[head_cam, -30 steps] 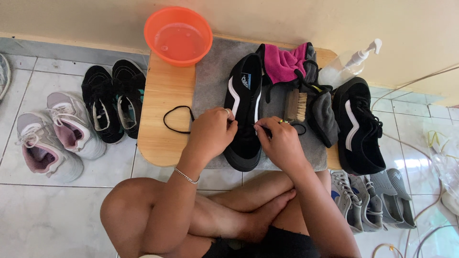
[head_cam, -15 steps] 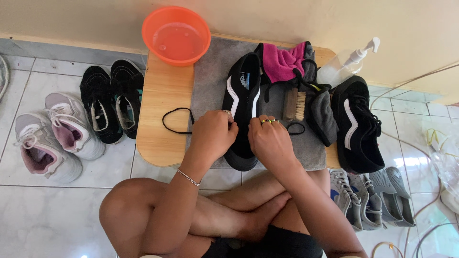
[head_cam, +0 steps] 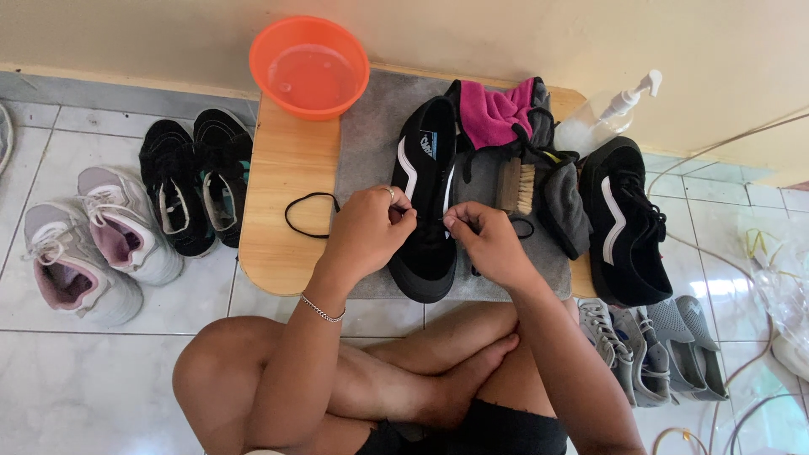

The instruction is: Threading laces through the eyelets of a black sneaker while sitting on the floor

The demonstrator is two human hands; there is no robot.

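Both hands now pinch at the black sneaker (head_cam: 427,198) on the grey mat (head_cam: 371,135) atop the counter (head_cam: 286,168): my left hand (head_cam: 366,232) and right hand (head_cam: 484,244), flat half a second ago, have closed their grip on its lace ends, so lacing goes on.

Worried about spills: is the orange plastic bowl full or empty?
Partly full: the orange plastic bowl stands upright, with clear water and bubbles showing inside.
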